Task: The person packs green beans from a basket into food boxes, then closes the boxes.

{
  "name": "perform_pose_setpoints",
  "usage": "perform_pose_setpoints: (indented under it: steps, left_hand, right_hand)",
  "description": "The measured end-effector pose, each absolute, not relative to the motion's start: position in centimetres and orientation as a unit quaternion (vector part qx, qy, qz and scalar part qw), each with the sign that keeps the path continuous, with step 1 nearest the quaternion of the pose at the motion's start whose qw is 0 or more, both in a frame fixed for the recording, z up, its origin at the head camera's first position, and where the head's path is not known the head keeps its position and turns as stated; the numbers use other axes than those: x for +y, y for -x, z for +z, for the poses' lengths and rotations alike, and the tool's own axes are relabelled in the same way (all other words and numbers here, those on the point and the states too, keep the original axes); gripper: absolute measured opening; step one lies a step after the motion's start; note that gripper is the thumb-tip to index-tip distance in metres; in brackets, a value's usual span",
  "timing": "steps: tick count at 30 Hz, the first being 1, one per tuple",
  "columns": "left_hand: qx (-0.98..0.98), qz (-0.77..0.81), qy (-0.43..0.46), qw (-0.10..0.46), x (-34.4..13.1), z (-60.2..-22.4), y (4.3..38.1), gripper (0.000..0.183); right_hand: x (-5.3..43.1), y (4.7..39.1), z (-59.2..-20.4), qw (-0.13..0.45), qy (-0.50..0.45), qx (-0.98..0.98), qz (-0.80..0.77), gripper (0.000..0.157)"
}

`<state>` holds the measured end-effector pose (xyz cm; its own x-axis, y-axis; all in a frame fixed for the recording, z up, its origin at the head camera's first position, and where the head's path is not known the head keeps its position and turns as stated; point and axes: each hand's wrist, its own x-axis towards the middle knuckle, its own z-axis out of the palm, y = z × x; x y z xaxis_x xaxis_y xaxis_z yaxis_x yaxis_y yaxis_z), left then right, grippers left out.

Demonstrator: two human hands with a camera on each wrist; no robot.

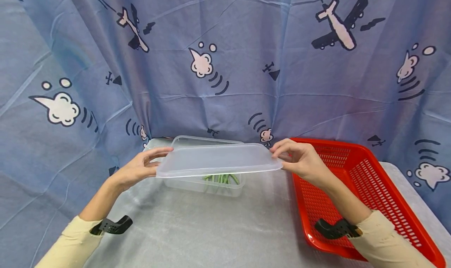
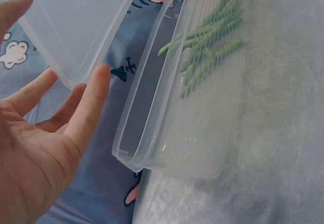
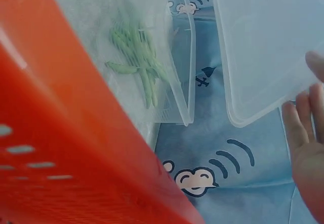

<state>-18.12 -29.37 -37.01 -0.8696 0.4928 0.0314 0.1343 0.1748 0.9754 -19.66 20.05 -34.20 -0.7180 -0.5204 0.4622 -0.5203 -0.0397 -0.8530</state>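
Observation:
A translucent plastic lid (image 1: 218, 158) is held up by its two short ends, tilted, over a clear plastic container (image 1: 192, 184). At its left end, my left hand (image 1: 139, 167) pinches the rim between thumb and fingers. My right hand (image 1: 303, 161) grips the opposite end the same way. Inside the container lie several green beans (image 2: 210, 47), bunched toward its right part; the lid hides some of the container in the head view. Through the container's wall, the right wrist view also shows the beans (image 3: 139, 57). Lid and container are apart in both wrist views.
To the right stands a red perforated plastic basket (image 1: 299, 205), partly below my right forearm. A grey table (image 1: 211, 232) bears the container and basket. Behind hangs a blue curtain (image 1: 239, 111) printed with planes and clouds, close to the container's far side.

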Motion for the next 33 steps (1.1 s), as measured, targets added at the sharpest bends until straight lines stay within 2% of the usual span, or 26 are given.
perform_pose_setpoints:
  steps: [10, 17, 28, 33]
  left_hand:
    - [0.685, 0.665, -0.248, 0.163, -29.4, -37.4, 18.4, 0.081]
    - [0.665, 0.677, -0.274, 0.156, -29.7, -37.9, 18.6, 0.090]
    - [0.705, 0.635, -0.287, 0.131, -29.7, -38.2, 18.8, 0.091]
    - [0.707, 0.629, -0.288, 0.148, -29.6, -38.1, 18.8, 0.091]
  right_hand:
    - [19.3, 19.2, -34.8, 0.037, 0.281, 0.732, -0.619, 0.021]
    - [19.2, 19.2, -34.8, 0.064, 0.268, 0.733, -0.622, 0.037]
    - [19.5, 19.2, -35.0, 0.096, 0.240, 0.742, -0.618, 0.051]
    - [19.7, 19.3, -35.2, 0.129, 0.240, 0.746, -0.607, 0.059]
